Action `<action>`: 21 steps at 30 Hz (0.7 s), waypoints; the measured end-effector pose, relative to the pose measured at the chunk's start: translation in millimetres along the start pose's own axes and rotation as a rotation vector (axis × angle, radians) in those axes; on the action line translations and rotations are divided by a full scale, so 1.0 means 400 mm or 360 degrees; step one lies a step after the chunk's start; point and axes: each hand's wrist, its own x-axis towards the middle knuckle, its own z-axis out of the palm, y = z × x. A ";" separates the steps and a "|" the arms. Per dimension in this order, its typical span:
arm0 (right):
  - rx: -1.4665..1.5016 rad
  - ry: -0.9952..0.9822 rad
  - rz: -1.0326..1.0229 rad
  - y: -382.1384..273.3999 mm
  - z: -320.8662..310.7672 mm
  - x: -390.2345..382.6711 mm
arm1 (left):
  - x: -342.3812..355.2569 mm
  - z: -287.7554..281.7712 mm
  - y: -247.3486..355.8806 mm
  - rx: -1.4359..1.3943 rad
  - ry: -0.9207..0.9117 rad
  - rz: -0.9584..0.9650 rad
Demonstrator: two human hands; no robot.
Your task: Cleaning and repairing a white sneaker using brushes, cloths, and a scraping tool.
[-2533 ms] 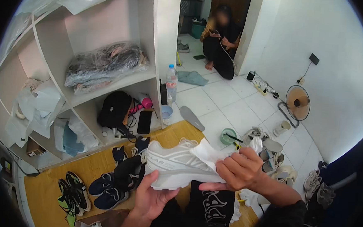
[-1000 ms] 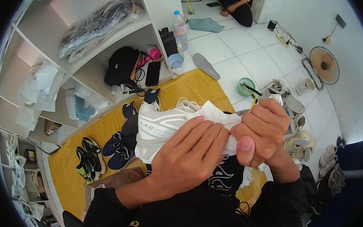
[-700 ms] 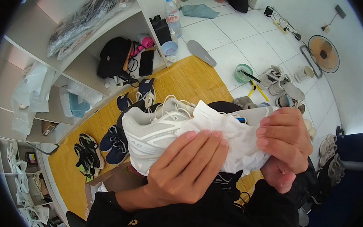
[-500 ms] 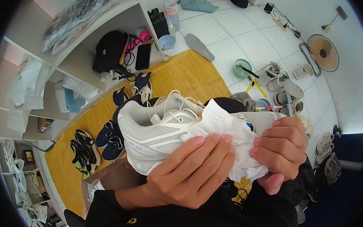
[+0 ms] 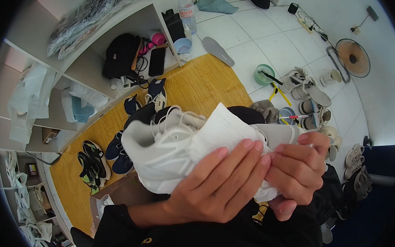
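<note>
A light grey and white sneaker point(image 5: 155, 155) lies over my lap, its heel at the left and its laces loose on top. White tissue paper point(image 5: 222, 132) covers the front part of it. My left hand point(image 5: 223, 184) presses the tissue onto the sneaker with its fingers close together; the thumb is hidden. Curled fingers of my right hand point(image 5: 296, 175) grip the tissue's right side, touching the left fingertips. Behind the tissue, a second grey-white shoe point(image 5: 278, 135) shows in part.
Dark shoes point(image 5: 121, 153) stand on a wood-look mat point(image 5: 209, 85) at left. Beyond it are a grey insole point(image 5: 218, 51), a green bowl point(image 5: 264, 74), a blue bowl point(image 5: 286, 115) and several worn shoes point(image 5: 299, 80). Shelving point(image 5: 118, 10) lines the left side; an open box point(image 5: 125, 191) sits below.
My right hand has moved left, against my left fingertips. The tissue's upper part looks smoother and lies further left over the sneaker. The sneaker has shifted slightly left.
</note>
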 end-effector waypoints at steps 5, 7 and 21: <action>0.0580 0.0587 0.0254 -0.005 0.074 -0.009 | 0.017 -0.016 -0.028 -0.0066 -0.0030 0.0020; 0.0925 0.1193 0.0385 0.012 0.070 -0.013 | 0.025 -0.024 -0.045 -0.0153 -0.0067 0.0022; 0.0611 0.0910 0.1489 0.052 0.117 -0.078 | 0.054 0.010 -0.077 -0.0421 -0.0113 -0.0057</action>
